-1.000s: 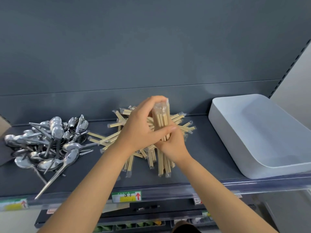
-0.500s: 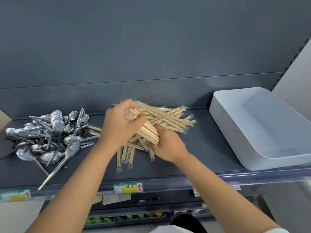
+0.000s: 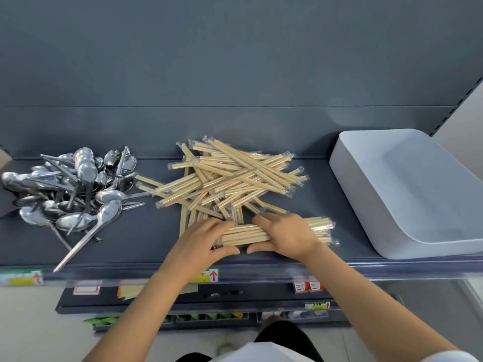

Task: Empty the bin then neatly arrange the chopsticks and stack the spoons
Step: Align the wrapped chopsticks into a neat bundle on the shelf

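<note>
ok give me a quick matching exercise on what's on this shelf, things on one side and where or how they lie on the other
Column one:
1 spoons
2 loose chopsticks
3 aligned chopstick bundle
4 white bin

Column two:
a at the right end of the shelf, nothing in it
b side by side near the front edge, under the left hand and right hand
c tangled heap at the left end
d crisscrossed pile in the middle

Pairs: 1-c, 2-d, 3-b, 4-a
</note>
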